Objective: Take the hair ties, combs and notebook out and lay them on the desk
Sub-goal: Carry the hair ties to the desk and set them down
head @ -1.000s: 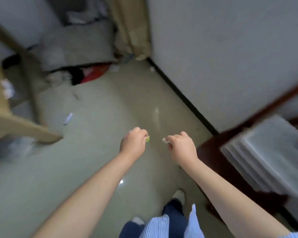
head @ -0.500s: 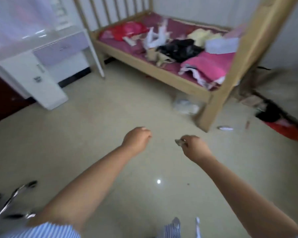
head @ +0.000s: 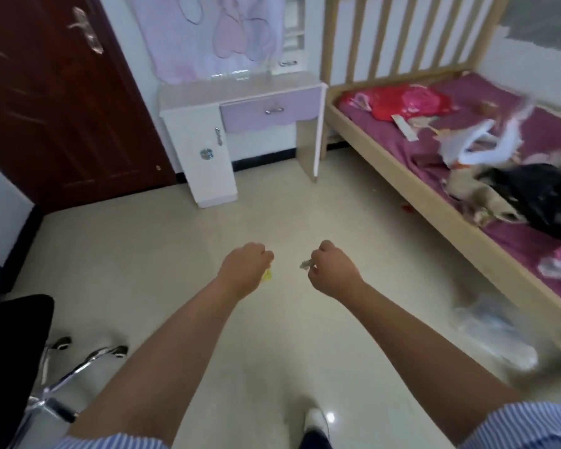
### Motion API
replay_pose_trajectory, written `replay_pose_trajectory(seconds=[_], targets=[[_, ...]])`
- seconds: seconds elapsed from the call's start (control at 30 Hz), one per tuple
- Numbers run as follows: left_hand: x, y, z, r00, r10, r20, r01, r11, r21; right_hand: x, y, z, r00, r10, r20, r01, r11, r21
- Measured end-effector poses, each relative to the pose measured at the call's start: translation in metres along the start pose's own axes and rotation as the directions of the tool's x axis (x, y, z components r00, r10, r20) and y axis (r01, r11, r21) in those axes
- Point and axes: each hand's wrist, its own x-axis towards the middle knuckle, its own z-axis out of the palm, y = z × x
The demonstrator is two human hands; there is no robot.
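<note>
Ahead, bare floor reaches the desk; both fists closed, apparently pinching small bits.

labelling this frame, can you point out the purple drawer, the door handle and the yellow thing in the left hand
purple drawer (head: pixel 270 112): head view, on its front panel, near the metal pull.
door handle (head: pixel 85 30): head view, on the silver lever.
yellow thing (head: pixel 267 275): head view, on the bit poking out below the left hand (head: pixel 244 267).
</note>
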Motion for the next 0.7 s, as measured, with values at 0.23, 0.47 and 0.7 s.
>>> replay_pose_trajectory(seconds=[0.23, 0.47, 0.7], targets=[[0.137, -0.152, -0.006, 0.964, -0.264, -0.023, 0.252, 0.940, -0.230, 0.241, -0.063, -0.011, 0.978, -0.162, 0.130, 0.152, 0.985, 0.087], [0.309, -0.346, -0.019, 0.935, -0.346, -0.075, 0.330, 0.928, -0.173, 0.494, -0.128, -0.035, 0.969, -0.246, 0.006, 0.245, 0.966, 0.082], [0.496, -0.489, -0.049, 0.938, -0.335, -0.087, 0.318, 0.934, -0.163, 0.712, -0.152, -0.087, 0.962, -0.249, -0.111, 0.247, 0.969, -0.026]])
